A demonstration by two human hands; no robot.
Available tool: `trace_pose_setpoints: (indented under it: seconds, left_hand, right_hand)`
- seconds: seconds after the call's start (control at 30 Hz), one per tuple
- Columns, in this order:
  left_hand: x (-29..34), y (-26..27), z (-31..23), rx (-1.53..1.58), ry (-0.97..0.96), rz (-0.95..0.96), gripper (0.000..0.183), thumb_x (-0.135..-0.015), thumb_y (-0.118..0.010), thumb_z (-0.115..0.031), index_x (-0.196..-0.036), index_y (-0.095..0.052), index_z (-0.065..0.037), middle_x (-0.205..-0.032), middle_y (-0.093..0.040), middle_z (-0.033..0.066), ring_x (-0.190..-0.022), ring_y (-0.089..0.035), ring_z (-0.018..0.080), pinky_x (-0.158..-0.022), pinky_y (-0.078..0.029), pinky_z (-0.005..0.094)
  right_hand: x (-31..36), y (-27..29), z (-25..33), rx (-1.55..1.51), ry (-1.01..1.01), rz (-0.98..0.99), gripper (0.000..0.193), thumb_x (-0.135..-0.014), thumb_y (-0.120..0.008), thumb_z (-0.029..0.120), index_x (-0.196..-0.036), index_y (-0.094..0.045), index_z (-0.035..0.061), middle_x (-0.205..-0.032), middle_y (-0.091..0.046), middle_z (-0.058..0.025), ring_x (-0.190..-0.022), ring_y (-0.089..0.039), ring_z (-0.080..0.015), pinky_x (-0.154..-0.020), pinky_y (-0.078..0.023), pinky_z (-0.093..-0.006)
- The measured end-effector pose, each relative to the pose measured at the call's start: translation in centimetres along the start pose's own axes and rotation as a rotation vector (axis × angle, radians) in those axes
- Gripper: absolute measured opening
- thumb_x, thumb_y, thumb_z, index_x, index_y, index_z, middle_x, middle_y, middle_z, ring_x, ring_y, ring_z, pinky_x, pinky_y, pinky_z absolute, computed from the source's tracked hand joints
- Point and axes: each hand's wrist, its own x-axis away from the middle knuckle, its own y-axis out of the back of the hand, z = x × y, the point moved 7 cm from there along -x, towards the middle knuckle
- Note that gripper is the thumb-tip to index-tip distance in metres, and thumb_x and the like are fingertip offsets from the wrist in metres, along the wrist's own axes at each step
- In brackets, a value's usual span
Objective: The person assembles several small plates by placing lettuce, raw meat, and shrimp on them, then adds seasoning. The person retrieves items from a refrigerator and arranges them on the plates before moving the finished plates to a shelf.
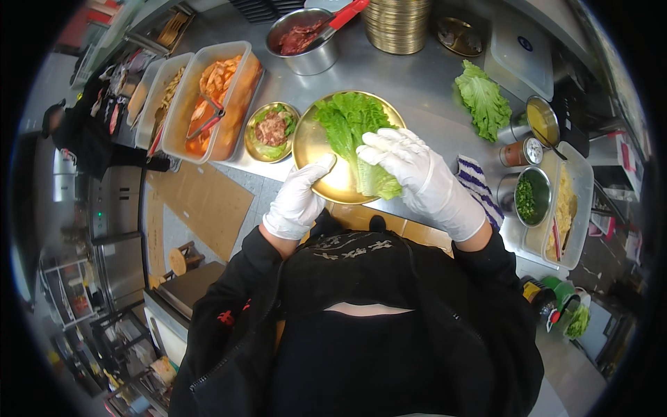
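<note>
A round gold-coloured plate (340, 184) is at the near edge of the steel counter, in front of my body. Gripping its lower left rim is my left hand (297, 200), in a white glove with the thumb over the edge. A green lettuce leaf (347, 121) lies across the plate, its pale stem end toward me. My right hand (425, 179), also white-gloved, has its fingers bent over the leaf's right side; the thumb is hidden. Left of the plate sits a smaller gold dish (250, 147) with raw-looking meat (272, 130) on lettuce.
Plastic tubs (182, 132) of red-sauced food stand at left. Behind are a steel pot (313, 64) of meat with red-handled tongs (340, 21) and stacked gold plates (396, 28). At right are loose lettuce (483, 101), a striped cloth (478, 187) and chopped greens (531, 198). A person (90, 135) stands far left.
</note>
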Motion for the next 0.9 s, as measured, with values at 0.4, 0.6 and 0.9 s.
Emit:
trace_pose_setpoints:
  seconds: [0.4, 0.6, 0.9]
  left_hand:
    - [6.3, 1.8, 2.0, -0.060, -0.061, -0.014, 0.051, -0.099, -0.058, -0.008, -0.147, -0.040, -0.006, -0.141, -0.053, 0.0111, -0.127, -0.055, 0.0237, -0.108, -0.047, 0.0395]
    - [11.4, 8.8, 2.6, 0.061, -0.104, -0.234, 0.044, -0.098, -0.055, -0.002, -0.141, -0.045, -0.003, -0.133, -0.058, 0.0118, -0.119, -0.060, 0.0227, -0.102, -0.051, 0.0388]
    - [17.7, 15.2, 2.3, 0.045, -0.165, -0.309, 0.045, -0.098, -0.055, -0.006, -0.141, -0.046, -0.003, -0.136, -0.057, 0.0138, -0.123, -0.059, 0.0269, -0.103, -0.050, 0.0424]
  right_hand:
    - [2.5, -7.1, 5.6, 0.036, 0.124, 0.108, 0.052, -0.071, -0.069, 0.011, -0.123, -0.064, 0.0060, -0.132, -0.060, -0.0165, -0.124, -0.055, -0.0345, -0.110, -0.041, -0.0459]
    - [1.5, -8.5, 9.6, -0.097, 0.254, 0.171, 0.047, -0.071, -0.066, 0.007, -0.118, -0.065, 0.0031, -0.127, -0.062, -0.0164, -0.123, -0.056, -0.0347, -0.108, -0.042, -0.0444]
    - [1.3, -20.1, 17.4, 0.184, 0.053, 0.326, 0.056, -0.080, -0.069, 0.022, -0.130, -0.056, -0.0013, -0.134, -0.056, -0.0234, -0.127, -0.053, -0.0361, -0.113, -0.037, -0.0462]
